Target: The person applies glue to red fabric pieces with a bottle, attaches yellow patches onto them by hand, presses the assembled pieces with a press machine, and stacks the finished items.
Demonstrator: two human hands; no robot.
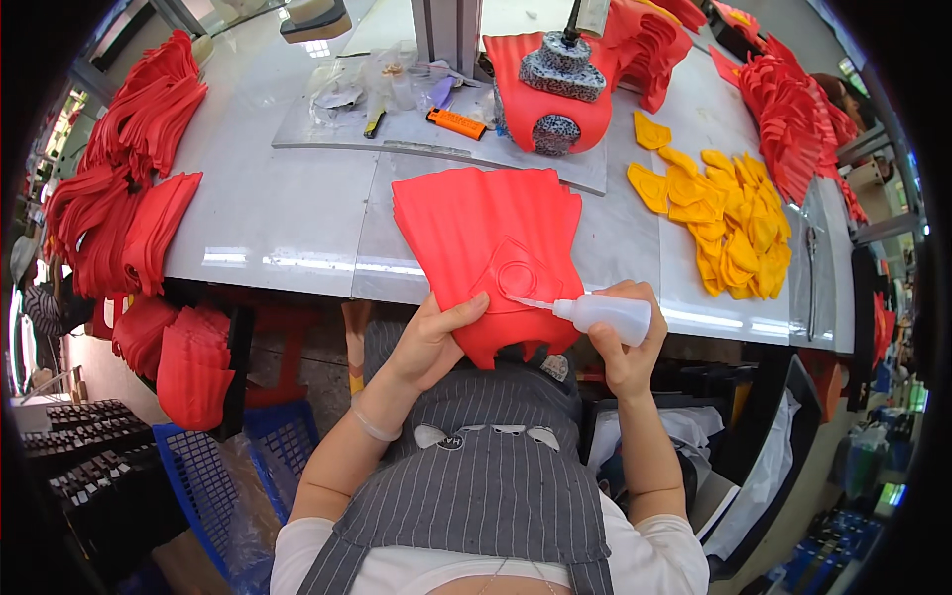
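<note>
A red moulded cape-shaped piece [486, 218] with a pleated upper part lies at the near table edge, its lower end over my lap. My left hand [431, 342] grips its lower left side, thumb on top and fingers underneath. My right hand [633, 347] is closed around a whitish squeeze bottle [617, 315] tilted almost sideways. The bottle's thin nozzle [531, 300] points left, its tip at the lower edge of a raised round outline [518, 278] inside a diamond-shaped border on the piece. Whether liquid comes out is too small to tell.
Yellow shaped pieces [739, 223] are heaped on the right of the table. Red pieces are stacked at left [149, 109] and far right [793, 119]. Ahead, a speckled block [562, 69] presses on another red piece, near an orange flat item [456, 123]. A blue crate [198, 466] stands below left.
</note>
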